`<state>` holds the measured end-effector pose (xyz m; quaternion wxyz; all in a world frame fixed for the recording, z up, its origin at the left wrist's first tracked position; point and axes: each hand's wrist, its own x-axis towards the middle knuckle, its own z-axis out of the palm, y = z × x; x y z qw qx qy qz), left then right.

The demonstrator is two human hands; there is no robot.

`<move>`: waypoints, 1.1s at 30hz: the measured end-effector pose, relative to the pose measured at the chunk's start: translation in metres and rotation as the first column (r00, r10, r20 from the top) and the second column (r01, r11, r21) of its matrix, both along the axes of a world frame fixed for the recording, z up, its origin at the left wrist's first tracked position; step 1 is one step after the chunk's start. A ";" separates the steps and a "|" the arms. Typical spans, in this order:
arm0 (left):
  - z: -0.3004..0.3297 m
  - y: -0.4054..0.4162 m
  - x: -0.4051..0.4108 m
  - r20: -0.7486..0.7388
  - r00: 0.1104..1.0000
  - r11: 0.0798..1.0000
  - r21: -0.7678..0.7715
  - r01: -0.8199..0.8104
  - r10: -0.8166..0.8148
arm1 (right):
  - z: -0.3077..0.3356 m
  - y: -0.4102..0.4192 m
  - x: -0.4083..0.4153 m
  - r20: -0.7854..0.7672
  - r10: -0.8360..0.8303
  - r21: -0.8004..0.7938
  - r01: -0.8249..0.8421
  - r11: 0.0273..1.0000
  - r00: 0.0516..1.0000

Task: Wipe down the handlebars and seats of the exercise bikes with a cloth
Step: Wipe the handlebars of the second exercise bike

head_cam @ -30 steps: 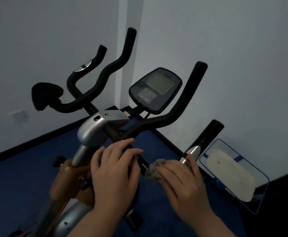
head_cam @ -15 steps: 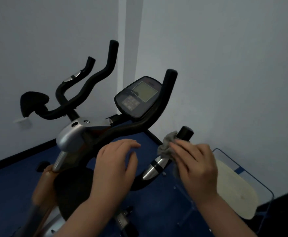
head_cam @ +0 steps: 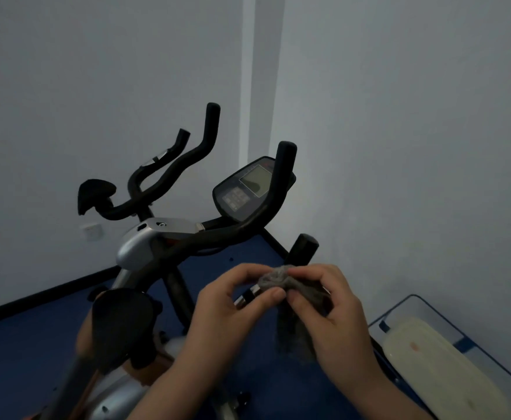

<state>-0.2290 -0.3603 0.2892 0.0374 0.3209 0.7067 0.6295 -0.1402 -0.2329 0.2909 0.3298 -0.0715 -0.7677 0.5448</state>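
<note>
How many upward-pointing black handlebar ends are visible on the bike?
4: far left short end, tall left end, tall end beside the console, and low near end just above the cloth. None appear hidden.

Cloth (head_cam: 281, 281): grey, fuzzy weave, plain.
Handlebars (head_cam: 266, 207): matte black; silver band near grip end.
Console (head_cam: 248, 189): black casing, grey-green screen.
Stem cover (head_cam: 139, 244): silver.
Seat (head_cam: 121, 325): black.
Frame (head_cam: 84, 338) below seat: orange-brown.
Floor (head_cam: 21, 359): deep blue.
Walls (head_cam: 399, 116): pale grey-white; black skirting.
Tray (head_cam: 448, 322): blue edge, cream contents.
</note>
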 end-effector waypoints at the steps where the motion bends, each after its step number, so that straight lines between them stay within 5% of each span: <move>1: 0.000 0.002 0.002 0.031 1.000 1.000 0.030 0.001 -0.002 | 0.001 0.001 0.000 -0.008 -0.006 0.030 0.006 1.000 1.000; 6: 0.019 0.010 -0.006 0.032 0.999 0.996 0.084 -0.005 0.003 | 0.023 0.022 -0.015 -0.111 -0.129 0.295 0.157 0.942 0.985; 11: 0.001 0.014 -0.029 -0.064 0.990 0.964 -0.228 -0.138 0.126 | 0.009 0.038 -0.048 -0.141 -0.331 0.802 0.303 0.515 0.933; 15: -0.023 0.008 -0.026 -0.099 0.984 0.907 -0.384 -0.174 0.147 | -0.013 0.037 -0.048 -0.267 -0.200 0.874 0.324 0.362 0.943; 17: -0.031 0.007 -0.024 -0.247 0.965 0.881 -0.433 -0.193 0.090 | -0.016 0.042 -0.050 -0.220 -0.146 0.903 0.258 0.344 0.964; 22: -0.044 0.009 -0.022 -0.521 0.854 0.837 -0.463 -0.292 0.010 | 0.003 0.064 -0.065 -0.213 -0.043 0.973 0.216 0.080 0.976; 27: -0.047 0.009 -0.027 -0.585 0.810 0.828 -0.440 -0.348 0.030 | 0.007 0.050 -0.072 -0.252 -0.227 0.888 0.318 0.332 0.941; 30: -0.046 0.007 -0.028 -0.578 0.816 0.822 -0.456 -0.341 0.017 | -0.017 0.035 -0.068 -0.334 -0.285 0.872 0.409 0.268 0.898; 33: -0.047 0.006 -0.029 -0.582 0.813 0.835 -0.439 -0.332 0.017 | 0.003 0.062 -0.070 -0.223 -0.040 0.958 0.226 0.174 0.974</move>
